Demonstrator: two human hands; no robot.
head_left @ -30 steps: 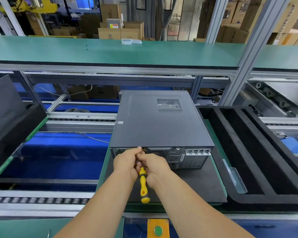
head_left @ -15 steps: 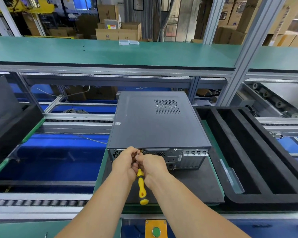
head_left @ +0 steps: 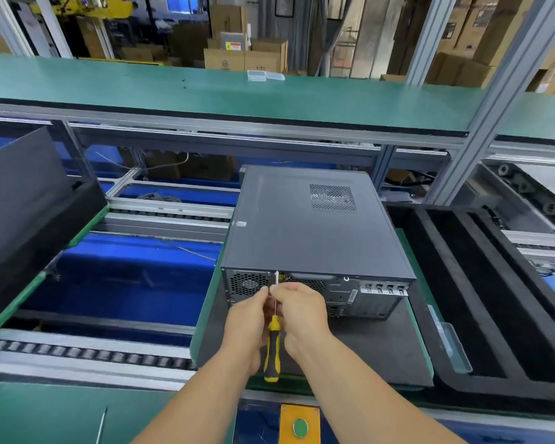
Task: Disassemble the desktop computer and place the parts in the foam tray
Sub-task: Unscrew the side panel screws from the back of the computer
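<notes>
At mid-frame, both hands pinch the screwdriver shaft: left hand, right hand, fingers curled tight. Its tip meets the computer rear panel (handle hangs free).

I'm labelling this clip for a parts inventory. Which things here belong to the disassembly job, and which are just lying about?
In the job:
desktop computer
screwdriver, held by left hand and right hand
foam tray

Lying about:
clear plastic boxes on the green shelf
cardboard cartons
green button
</notes>
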